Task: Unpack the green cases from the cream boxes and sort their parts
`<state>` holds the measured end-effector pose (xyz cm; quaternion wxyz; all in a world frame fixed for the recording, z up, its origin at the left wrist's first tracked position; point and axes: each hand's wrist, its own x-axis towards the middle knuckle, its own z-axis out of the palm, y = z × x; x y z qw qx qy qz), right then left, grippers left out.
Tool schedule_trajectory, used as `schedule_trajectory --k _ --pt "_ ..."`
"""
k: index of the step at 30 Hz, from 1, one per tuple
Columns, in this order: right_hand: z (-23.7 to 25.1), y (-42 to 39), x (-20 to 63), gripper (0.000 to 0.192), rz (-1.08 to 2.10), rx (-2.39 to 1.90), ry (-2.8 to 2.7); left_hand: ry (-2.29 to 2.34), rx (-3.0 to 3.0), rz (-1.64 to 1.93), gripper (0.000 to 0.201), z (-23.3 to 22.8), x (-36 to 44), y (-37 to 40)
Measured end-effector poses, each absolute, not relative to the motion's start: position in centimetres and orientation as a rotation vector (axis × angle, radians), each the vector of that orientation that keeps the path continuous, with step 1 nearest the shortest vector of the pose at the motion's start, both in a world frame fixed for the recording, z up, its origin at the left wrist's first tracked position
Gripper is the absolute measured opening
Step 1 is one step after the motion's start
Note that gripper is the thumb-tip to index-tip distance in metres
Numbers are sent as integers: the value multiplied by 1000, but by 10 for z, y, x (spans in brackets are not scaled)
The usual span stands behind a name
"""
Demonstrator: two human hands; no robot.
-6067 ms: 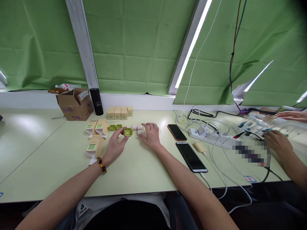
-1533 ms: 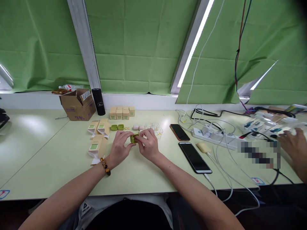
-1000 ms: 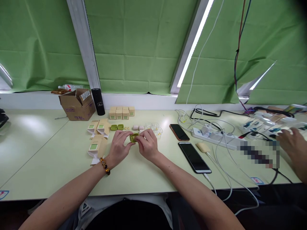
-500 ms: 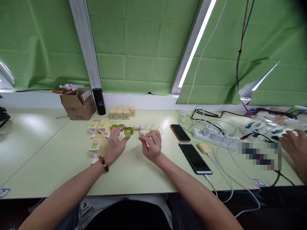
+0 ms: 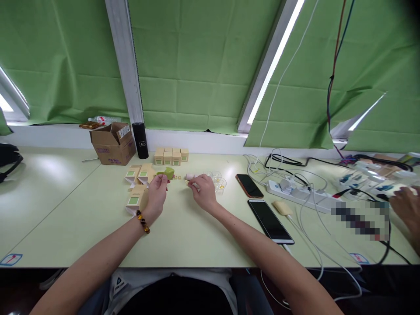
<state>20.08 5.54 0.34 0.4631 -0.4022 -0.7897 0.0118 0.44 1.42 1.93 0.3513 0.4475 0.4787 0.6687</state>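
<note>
My left hand (image 5: 155, 195) pinches a small green case (image 5: 169, 173) and holds it just above the table, beside the flat tan cartons (image 5: 138, 174). A little to the right, my right hand (image 5: 204, 191) rests on the table with its fingertips closed on a small pale piece (image 5: 189, 181). A pink-white block (image 5: 189, 176) lies just beyond those fingertips. Small clear plastic boxes (image 5: 218, 179) stand right behind my right hand. Another flat carton (image 5: 134, 200) lies under my left wrist, which wears a bead bracelet.
A row of small tan boxes (image 5: 171, 156), a black cylinder (image 5: 140, 140) and an open cardboard box (image 5: 113, 144) stand at the back. Two phones (image 5: 249, 186) (image 5: 270, 220), a power strip (image 5: 295, 193) and cables lie to the right. A co-worker's hand (image 5: 405, 205) works at the far right.
My hands, joined on the green case a second ago, have parted. The left carried the case back and left toward the cartons. The right went forward to the pale pieces.
</note>
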Motion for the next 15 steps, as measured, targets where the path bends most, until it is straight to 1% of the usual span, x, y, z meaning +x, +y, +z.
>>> schedule_trajectory --k 4,8,12,15 --pt "-2 73 181 21 -85 -1086 -2192 1245 1118 1788 41 20 3 16" --pt "-10 90 166 26 -212 -1223 -2273 1325 1157 1821 41 19 1 18" --pt "-17 101 160 26 -246 -1300 -2252 1494 1342 1789 35 18 -7 18" --pt "-18 102 157 25 -256 -1311 -2244 1630 1593 1772 26 21 -14 17"
